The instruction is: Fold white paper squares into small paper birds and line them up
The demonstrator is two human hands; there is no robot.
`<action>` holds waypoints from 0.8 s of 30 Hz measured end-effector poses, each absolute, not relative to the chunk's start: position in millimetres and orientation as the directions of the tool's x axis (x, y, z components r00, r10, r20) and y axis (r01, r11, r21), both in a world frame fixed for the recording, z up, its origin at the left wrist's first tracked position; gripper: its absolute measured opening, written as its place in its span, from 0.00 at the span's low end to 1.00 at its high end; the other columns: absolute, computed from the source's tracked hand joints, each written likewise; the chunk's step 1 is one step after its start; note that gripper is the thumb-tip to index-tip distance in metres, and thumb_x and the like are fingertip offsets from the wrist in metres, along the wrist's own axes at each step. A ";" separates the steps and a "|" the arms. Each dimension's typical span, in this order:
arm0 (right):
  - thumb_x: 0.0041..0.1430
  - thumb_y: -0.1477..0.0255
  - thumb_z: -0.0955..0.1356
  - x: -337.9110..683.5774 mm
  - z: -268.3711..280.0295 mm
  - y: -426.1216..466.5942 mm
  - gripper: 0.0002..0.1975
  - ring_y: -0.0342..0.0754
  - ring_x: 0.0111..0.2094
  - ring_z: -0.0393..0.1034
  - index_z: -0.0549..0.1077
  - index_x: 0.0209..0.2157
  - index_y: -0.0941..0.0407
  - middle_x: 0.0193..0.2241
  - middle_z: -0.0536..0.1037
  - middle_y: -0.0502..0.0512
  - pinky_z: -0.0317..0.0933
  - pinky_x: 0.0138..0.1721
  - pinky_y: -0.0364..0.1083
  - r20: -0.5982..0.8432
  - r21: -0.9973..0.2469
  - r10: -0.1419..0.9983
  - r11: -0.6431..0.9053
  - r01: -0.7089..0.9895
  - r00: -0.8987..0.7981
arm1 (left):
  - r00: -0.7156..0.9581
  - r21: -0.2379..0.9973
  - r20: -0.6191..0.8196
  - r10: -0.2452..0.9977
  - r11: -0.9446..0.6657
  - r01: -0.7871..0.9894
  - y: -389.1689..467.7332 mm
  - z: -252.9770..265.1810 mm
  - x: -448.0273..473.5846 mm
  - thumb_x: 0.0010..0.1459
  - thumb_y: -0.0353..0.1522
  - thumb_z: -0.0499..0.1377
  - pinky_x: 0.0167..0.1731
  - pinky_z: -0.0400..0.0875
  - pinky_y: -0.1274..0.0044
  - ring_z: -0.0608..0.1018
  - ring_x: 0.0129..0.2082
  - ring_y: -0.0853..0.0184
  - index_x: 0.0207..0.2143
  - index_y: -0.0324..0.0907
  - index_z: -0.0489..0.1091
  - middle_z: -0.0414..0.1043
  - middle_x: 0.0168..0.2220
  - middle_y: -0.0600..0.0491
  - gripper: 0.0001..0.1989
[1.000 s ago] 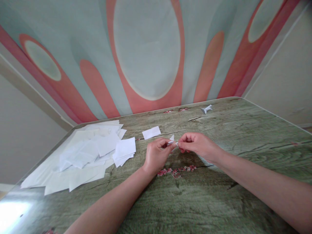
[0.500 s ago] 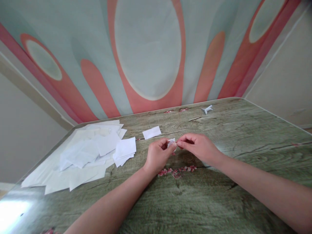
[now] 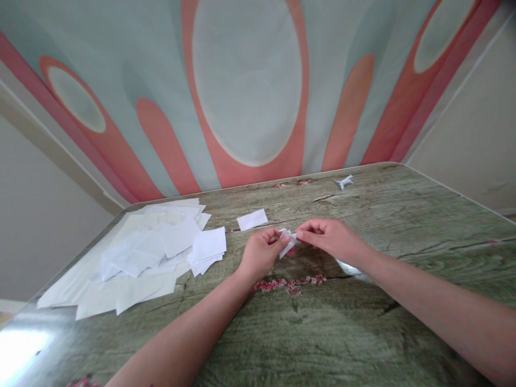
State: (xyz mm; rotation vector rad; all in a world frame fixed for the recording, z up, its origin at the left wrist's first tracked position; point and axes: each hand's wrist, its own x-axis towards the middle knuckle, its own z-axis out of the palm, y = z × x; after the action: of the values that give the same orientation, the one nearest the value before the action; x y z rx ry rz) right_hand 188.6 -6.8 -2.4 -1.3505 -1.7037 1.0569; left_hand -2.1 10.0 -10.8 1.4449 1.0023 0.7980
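Observation:
A small folded piece of white paper [image 3: 286,243] is held between both hands above the table. My left hand [image 3: 261,252] pinches its left side between thumb and fingers. With thumb and forefinger, my right hand [image 3: 322,236] grips its right edge. Part of the paper is hidden behind the fingers, so its full shape does not show. Just beyond my left hand lies a flat white paper rectangle [image 3: 252,220]. Farther back on the right stands a small folded white paper figure [image 3: 344,183].
On the left, a large spread of white paper sheets [image 3: 137,247] covers the wood-patterned table [image 3: 322,333]. A small stack of paper squares [image 3: 208,247] sits at its right edge. Behind the table hangs a patterned pink and grey-green cloth [image 3: 258,174].
The folded paper has turned in my fingers, and more of its white surface shows. Both hands remain in nearly the same place; the view has shifted slightly.

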 end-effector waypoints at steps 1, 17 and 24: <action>0.55 0.59 0.67 188.2 -2.0 -7.4 0.14 0.46 0.29 0.69 0.77 0.33 0.55 0.29 0.79 0.51 0.59 0.32 0.44 0.054 -0.895 0.979 0.135 0.425 -0.197 | 0.404 0.992 -0.072 0.912 0.022 0.127 9.8 -11.6 -1.7 0.53 0.40 0.62 0.26 0.65 0.81 0.76 0.24 0.70 0.31 0.39 0.69 0.75 0.24 0.54 0.13; 0.57 0.65 0.66 189.4 -6.4 -5.9 0.10 0.48 0.32 0.70 0.78 0.31 0.53 0.29 0.79 0.51 0.58 0.34 0.46 0.219 -0.783 0.947 0.313 0.537 -0.234 | 0.422 0.979 -0.201 0.884 0.201 0.045 6.3 -9.3 -0.3 0.48 0.35 0.66 0.27 0.69 0.80 0.80 0.25 0.66 0.31 0.37 0.69 0.77 0.25 0.52 0.12; 0.56 0.64 0.67 188.5 -7.8 -5.4 0.09 0.48 0.33 0.72 0.77 0.35 0.52 0.33 0.80 0.51 0.61 0.36 0.46 0.160 -0.854 0.964 0.243 0.459 -0.213 | 0.404 0.969 -0.228 0.886 0.246 0.007 8.0 -12.2 -1.5 0.47 0.37 0.67 0.27 0.71 0.79 0.80 0.24 0.66 0.31 0.37 0.69 0.78 0.26 0.51 0.15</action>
State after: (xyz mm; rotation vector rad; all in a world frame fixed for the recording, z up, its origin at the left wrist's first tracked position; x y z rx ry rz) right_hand 188.5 -5.4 -7.8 -1.3092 -1.7948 0.8859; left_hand -1.5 8.0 -12.2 1.1676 0.9789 0.7533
